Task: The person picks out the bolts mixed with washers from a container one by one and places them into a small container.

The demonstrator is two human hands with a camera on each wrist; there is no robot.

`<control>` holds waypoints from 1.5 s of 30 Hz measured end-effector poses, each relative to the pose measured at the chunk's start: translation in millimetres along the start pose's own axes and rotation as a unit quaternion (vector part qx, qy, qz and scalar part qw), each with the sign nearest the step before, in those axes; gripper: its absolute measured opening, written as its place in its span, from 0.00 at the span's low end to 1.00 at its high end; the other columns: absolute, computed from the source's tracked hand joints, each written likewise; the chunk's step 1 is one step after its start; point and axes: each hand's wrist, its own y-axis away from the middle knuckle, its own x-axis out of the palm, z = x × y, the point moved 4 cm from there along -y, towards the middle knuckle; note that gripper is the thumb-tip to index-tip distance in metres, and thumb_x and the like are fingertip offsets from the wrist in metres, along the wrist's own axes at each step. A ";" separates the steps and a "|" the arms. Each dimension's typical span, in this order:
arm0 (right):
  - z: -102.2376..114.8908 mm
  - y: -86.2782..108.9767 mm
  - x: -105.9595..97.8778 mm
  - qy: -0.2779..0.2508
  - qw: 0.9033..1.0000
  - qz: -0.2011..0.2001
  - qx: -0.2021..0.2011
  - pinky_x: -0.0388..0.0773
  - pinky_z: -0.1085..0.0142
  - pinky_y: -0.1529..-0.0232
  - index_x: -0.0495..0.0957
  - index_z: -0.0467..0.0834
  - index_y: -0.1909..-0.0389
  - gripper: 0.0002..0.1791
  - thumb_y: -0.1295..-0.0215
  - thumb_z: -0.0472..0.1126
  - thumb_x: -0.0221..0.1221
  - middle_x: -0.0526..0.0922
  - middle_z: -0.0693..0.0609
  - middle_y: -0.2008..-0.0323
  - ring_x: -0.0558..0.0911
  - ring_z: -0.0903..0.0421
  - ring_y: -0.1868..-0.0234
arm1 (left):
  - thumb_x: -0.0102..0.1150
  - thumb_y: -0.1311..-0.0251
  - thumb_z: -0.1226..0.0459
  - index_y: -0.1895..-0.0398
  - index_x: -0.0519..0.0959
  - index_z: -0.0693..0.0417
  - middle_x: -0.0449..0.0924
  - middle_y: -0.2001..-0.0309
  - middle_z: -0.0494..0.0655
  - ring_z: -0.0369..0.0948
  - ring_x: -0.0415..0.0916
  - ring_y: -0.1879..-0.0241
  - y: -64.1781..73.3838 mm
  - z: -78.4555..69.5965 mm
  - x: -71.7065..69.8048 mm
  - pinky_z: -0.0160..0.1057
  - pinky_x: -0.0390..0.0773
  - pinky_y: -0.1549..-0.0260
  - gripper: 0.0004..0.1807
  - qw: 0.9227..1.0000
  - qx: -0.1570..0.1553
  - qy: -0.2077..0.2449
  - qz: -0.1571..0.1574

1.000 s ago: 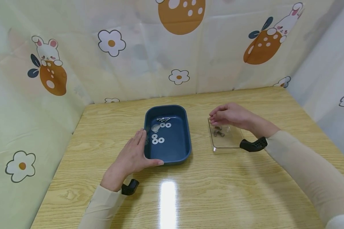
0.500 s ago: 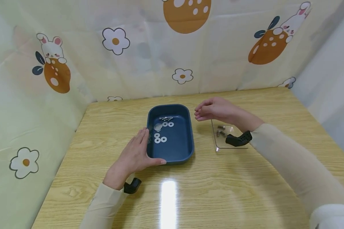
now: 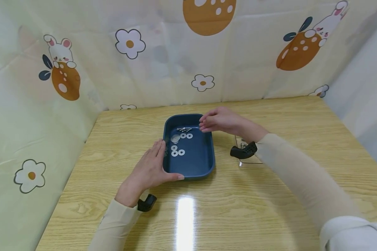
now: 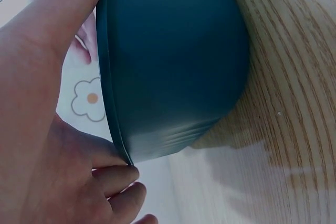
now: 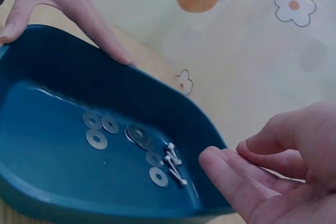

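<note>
A dark blue rectangular tray (image 3: 194,164) stands on the table, with several flat washers (image 3: 181,152) and thin screws (image 3: 184,129) inside. Larger discs (image 3: 175,138) lie among them. My left hand (image 3: 146,170) rests against the tray's near left corner, thumb along the near rim, fingers straight along the left side. Over the far right rim hovers my right hand (image 3: 221,121), its fingers loosely bent; nothing shows between thumb and fingers in the right wrist view. Partly behind the right wrist is a clear shallow tray (image 3: 250,162) with short metal fasteners (image 3: 243,144), mostly hidden.
The wood-grain table (image 3: 188,223) carries both trays, with a patterned cloth (image 3: 163,76) hanging behind and at the sides. A black wrist mount (image 3: 243,150) sits on the right wrist, and another mount (image 3: 147,203) on the left.
My right hand has moved left from above the clear tray to the blue tray's far right rim. The left hand stays at the blue tray. The head view has shifted slightly.
</note>
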 end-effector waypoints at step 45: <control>-30.7 -72.9 41.2 -0.047 0.996 -0.070 0.028 0.82 0.62 0.43 0.70 0.24 0.39 0.20 0.25 0.33 0.49 0.77 0.32 0.48 0.82 0.49 0.52 | 0.62 0.59 0.25 0.20 0.42 0.59 0.39 0.19 0.54 0.49 0.40 0.20 -0.6 1.9 -0.7 0.51 0.49 0.22 0.73 1.000 0.000 -0.006 -0.001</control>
